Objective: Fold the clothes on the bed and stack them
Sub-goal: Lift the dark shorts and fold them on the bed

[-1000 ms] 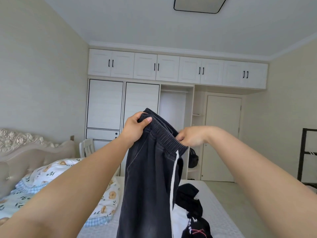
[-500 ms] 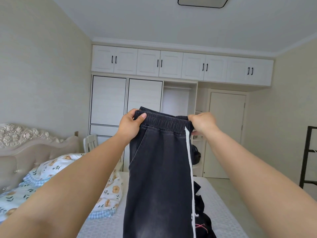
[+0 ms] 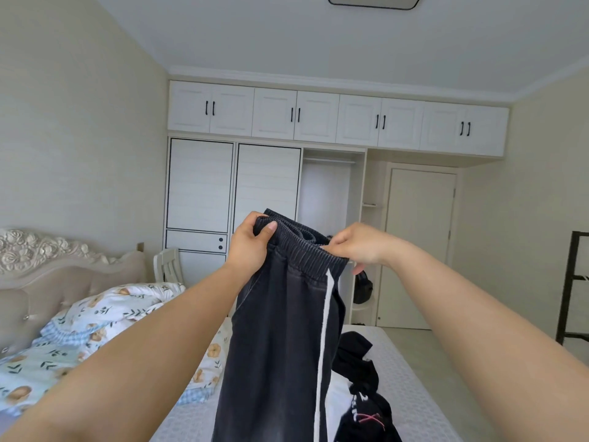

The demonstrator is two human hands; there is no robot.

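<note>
since the earlier frame my right hand [image 3: 357, 247] slid inward, bunching the waistband; both it and my left hand [image 3: 250, 242] pinch the dark trousers [image 3: 280, 339], which hang above the bed [image 3: 411, 393].

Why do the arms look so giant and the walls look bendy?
Head view: the wide lens stretches things near the edges, so the forearms balloon and the white wardrobe curves; soft, even daylight; the dark grey white-striped trousers look sharp.

Count from my feed: two hands, one garment held

I see one pair of dark trousers [image 3: 280, 330], one black clothes heap [image 3: 363, 384] on one bed [image 3: 414, 403], one quilt [image 3: 105, 317], one chair [image 3: 165, 266].
</note>
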